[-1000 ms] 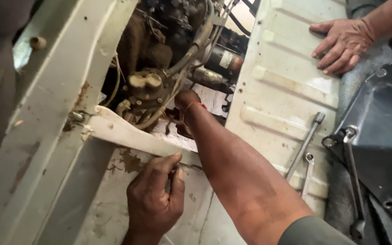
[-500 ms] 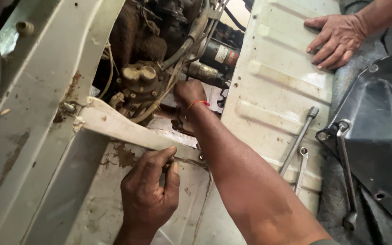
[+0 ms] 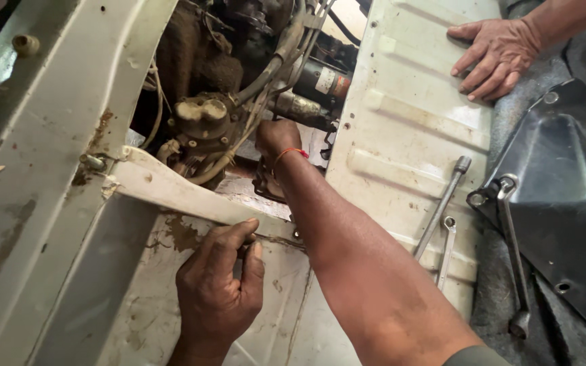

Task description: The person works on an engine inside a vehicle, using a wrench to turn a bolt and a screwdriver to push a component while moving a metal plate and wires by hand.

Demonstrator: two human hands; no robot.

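Note:
My right hand reaches into the open engine bay, with an orange thread around its wrist. Its fingers are curled among the cables, beside a cylindrical motor and a grimy carburettor-like part. What it grips is hidden. My left hand is lower down. Its thumb and fingers are closed on the edge of a white metal strut that crosses the opening.
Another person's hand rests flat on the white ribbed panel at the top right. Two long wrenches lie on that panel. A third wrench lies on a black metal cover. A rusty bolt sticks out of the strut's left end.
The view has shifted slightly. My right hand stays in the engine bay and my left hand stays on the strut edge. The other person's hand has not moved.

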